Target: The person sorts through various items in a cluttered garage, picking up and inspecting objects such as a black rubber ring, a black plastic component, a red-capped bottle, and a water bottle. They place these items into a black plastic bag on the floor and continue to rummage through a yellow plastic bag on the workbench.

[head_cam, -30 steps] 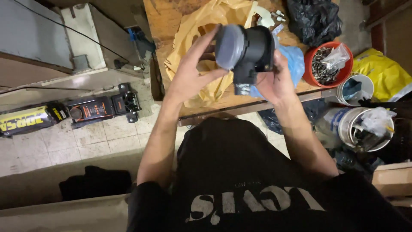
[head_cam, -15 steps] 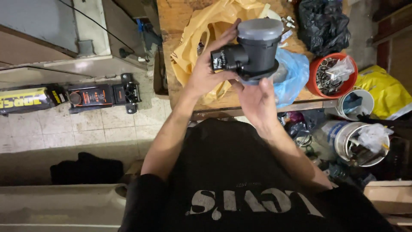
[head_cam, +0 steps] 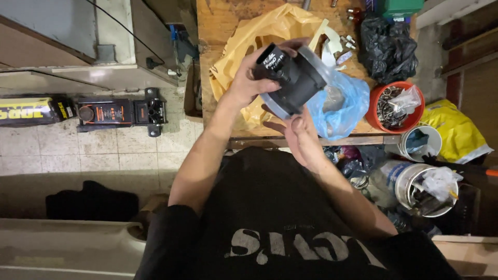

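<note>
Two bare hands meet over the near edge of a worn wooden surface (head_cam: 218, 21), seen from above. Far left on the tiled floor lies a black and orange floor jack (head_cam: 116, 111), well apart from the hands. Next comes a crumpled yellow plastic bag (head_cam: 249, 41) spread on the surface. Above it the left hand (head_cam: 249, 83) grips a black cylindrical plastic housing with a grey metal rim (head_cam: 293, 80), its fingers (head_cam: 259, 52) wrapped around the upper end and the thumb pressed against the side. The housing is held tilted in the air, above the bag. Under it, the right hand (head_cam: 301, 137) is open, fingers loosely spread, its fingertips touching the lower rim of the housing without closing on it. Just right of the housing sits a pale blue plastic bag (head_cam: 345, 106), and beyond that a black plastic bag (head_cam: 389, 49). Further right stands a round red tub of metal hardware (head_cam: 397, 106), then a yellow sack (head_cam: 454, 132) at the frame's edge.
</note>
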